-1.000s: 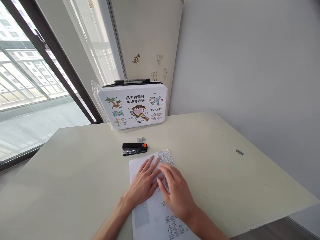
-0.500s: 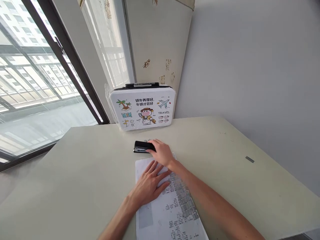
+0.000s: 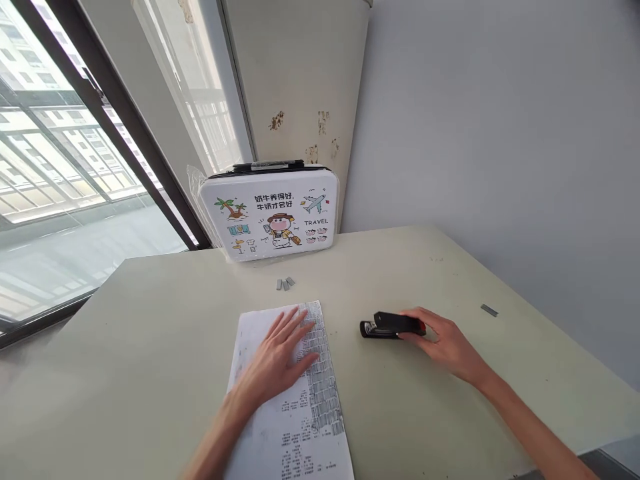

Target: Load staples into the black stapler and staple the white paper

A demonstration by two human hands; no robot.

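Note:
My left hand [image 3: 280, 357] lies flat on a stack of printed paper [image 3: 260, 440], its fingers spread near the top edge. The right side of the top sheet carries a dense grey band of staple-like rows. To the right of the paper, my right hand [image 3: 445, 343] grips a black stapler [image 3: 393, 324] by its back end, thumb and fingers on either side. The stapler's front points left, toward the paper but apart from it, and a gap shows between its arm and base.
Several small strips of staples [image 3: 285, 284] lie beyond the paper. Another strip of staples [image 3: 489, 310] rests far right. A white cartoon-printed case [image 3: 270, 213] in clear plastic stands at the back of the pale table [image 3: 150, 360]. A window [image 3: 75, 167] is at left, a wall [image 3: 490, 133] at right.
My right hand has carried the stapler from above the paper's top edge to its right side. My left hand stays flat on the paper. The view has shifted slightly.

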